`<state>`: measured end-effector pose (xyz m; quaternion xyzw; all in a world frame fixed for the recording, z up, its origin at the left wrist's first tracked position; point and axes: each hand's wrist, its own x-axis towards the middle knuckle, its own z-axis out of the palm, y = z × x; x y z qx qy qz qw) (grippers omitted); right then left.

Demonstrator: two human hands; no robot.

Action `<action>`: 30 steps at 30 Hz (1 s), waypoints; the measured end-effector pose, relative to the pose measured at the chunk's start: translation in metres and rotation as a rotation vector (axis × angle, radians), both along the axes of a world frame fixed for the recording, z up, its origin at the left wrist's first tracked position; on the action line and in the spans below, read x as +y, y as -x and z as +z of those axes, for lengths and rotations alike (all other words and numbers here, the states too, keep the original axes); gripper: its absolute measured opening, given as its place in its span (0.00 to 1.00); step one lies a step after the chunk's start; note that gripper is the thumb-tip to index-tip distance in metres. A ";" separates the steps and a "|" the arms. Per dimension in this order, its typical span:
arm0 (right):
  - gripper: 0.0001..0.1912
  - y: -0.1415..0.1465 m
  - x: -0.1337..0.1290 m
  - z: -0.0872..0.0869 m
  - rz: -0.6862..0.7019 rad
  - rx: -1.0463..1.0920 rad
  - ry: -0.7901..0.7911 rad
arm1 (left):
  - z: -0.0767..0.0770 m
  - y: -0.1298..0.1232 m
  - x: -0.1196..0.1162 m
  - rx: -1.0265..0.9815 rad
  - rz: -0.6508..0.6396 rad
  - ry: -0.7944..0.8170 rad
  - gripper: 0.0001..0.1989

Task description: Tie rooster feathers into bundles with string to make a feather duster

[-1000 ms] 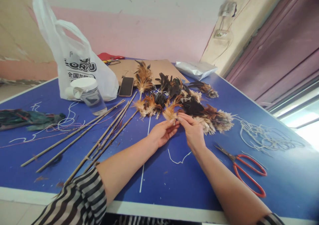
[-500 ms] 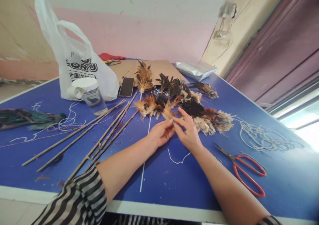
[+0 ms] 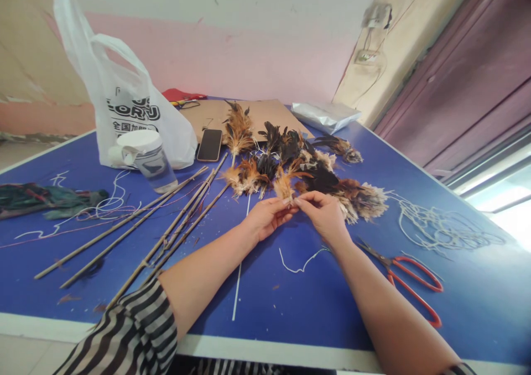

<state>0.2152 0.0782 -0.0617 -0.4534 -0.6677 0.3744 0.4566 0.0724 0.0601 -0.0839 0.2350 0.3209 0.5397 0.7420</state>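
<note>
My left hand [image 3: 271, 217] pinches the base of a small tuft of orange-brown feathers [image 3: 284, 186] above the blue table. Close against it, my right hand [image 3: 326, 212] has thumb and forefinger pressed together at the tuft's lower end. Just beyond my fingers lie bunches of black feathers [image 3: 317, 179] and brown and cream feathers [image 3: 369, 199]. A larger orange feather bunch [image 3: 239, 131] on a stick lies farther back. Below my hands a short white string [image 3: 296, 269] rests on the table [image 3: 290, 308].
Red-handled scissors [image 3: 415, 281] and tangled white string [image 3: 440, 225] lie at the right. Thin sticks [image 3: 166, 234] spread across the left. Behind them are a lidded cup [image 3: 151, 159], a white plastic bag [image 3: 133, 98], a phone [image 3: 209, 145], cardboard [image 3: 265, 109] and a silver packet [image 3: 326, 116].
My right hand has turned and shifted right and slightly down, its fingers now pinched at the tuft's base. My left hand with the feathers has moved slightly right.
</note>
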 end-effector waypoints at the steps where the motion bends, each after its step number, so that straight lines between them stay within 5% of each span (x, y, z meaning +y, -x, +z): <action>1: 0.10 0.001 -0.002 0.001 0.000 -0.049 -0.037 | 0.000 0.000 0.000 -0.005 0.009 0.007 0.04; 10: 0.07 0.005 -0.008 -0.010 -0.091 -0.451 -0.434 | -0.006 -0.007 -0.004 -0.037 0.067 -0.004 0.06; 15: 0.09 0.007 -0.014 -0.007 -0.065 -0.631 -0.587 | -0.006 -0.009 -0.006 0.110 0.181 -0.057 0.06; 18: 0.08 0.009 -0.013 -0.006 -0.009 -0.493 -0.446 | -0.002 -0.006 -0.003 0.214 0.225 -0.092 0.05; 24: 0.15 0.005 -0.002 -0.006 0.091 0.006 0.179 | 0.000 -0.004 -0.002 0.309 0.120 -0.126 0.05; 30: 0.11 -0.002 0.003 -0.005 0.198 0.040 0.222 | -0.006 -0.005 -0.004 0.520 -0.033 -0.270 0.06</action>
